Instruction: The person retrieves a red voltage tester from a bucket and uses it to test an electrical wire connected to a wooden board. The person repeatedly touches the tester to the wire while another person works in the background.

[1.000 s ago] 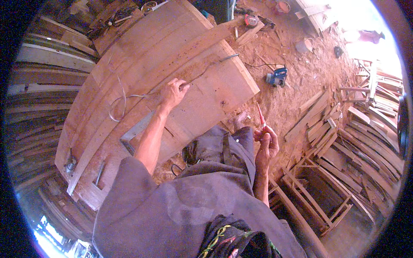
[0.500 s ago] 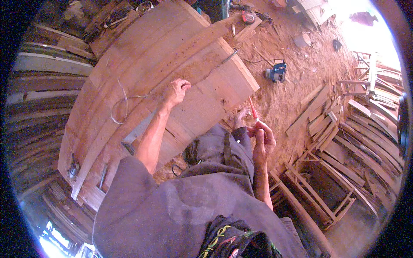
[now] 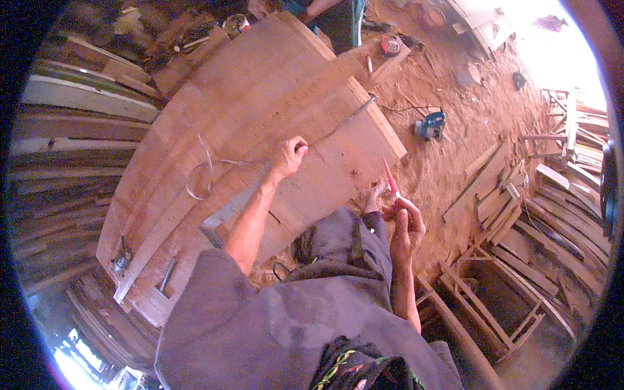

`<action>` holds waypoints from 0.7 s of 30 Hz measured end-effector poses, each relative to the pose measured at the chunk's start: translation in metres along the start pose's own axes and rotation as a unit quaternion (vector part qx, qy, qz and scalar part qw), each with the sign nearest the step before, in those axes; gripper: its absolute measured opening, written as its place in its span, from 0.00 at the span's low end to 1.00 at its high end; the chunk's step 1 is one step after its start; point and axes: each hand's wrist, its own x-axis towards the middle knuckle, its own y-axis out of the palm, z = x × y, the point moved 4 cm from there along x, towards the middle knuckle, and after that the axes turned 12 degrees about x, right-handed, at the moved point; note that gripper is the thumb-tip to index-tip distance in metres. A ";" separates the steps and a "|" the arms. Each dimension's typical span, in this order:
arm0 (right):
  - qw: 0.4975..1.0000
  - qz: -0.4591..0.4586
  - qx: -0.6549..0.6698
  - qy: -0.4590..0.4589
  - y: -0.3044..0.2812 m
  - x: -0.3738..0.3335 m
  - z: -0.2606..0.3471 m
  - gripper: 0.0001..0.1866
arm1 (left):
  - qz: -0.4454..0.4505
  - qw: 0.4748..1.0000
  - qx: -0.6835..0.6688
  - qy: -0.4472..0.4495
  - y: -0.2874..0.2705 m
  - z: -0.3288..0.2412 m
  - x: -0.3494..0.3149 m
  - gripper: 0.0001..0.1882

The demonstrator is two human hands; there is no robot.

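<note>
My left hand hovers over or rests on a broad wooden panel, its fingers curled together in a pinch. A thin pale cord loops across the panel and runs up to this hand; it appears held between the fingers. On the far side of the hand a thin dark line reaches the panel's right edge, where a short metal piece lies. My right hand is closed on a red, slender pointed tool, tip up beside the panel's near right corner. Its exact kind I cannot make out.
A blue power tool with a cable lies on the dusty floor. A red tape measure sits beyond the panel. Planks are stacked at left, a wooden frame stands at right. Another person's arm shows at the top.
The view has shifted, so everything sits slightly lower and farther right. The red tool's tip has moved a little closer to the panel's edge. Another person's arm has come into view.
</note>
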 end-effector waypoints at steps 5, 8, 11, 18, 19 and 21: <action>0.999 0.039 -0.002 0.005 0.009 0.013 -0.018 0.15 | -0.029 0.999 0.007 -0.024 -0.010 -0.024 -0.009 0.09; 0.997 0.071 -0.024 0.002 0.020 0.022 -0.030 0.16 | -0.039 0.999 0.002 -0.035 -0.014 -0.029 -0.010 0.10; 0.996 0.083 0.008 0.039 0.026 0.019 -0.037 0.17 | -0.014 0.999 -0.022 -0.047 -0.012 -0.027 -0.008 0.10; 0.994 0.092 0.012 0.056 0.033 0.033 -0.049 0.16 | -0.031 0.998 0.016 -0.047 -0.024 -0.048 -0.014 0.10; 0.994 0.093 0.020 0.061 0.037 0.035 -0.047 0.16 | -0.042 0.998 0.015 -0.038 -0.023 -0.044 -0.015 0.10; 0.993 0.089 0.057 0.055 0.040 0.039 -0.049 0.16 | -0.041 0.998 0.018 -0.035 -0.024 -0.046 -0.014 0.10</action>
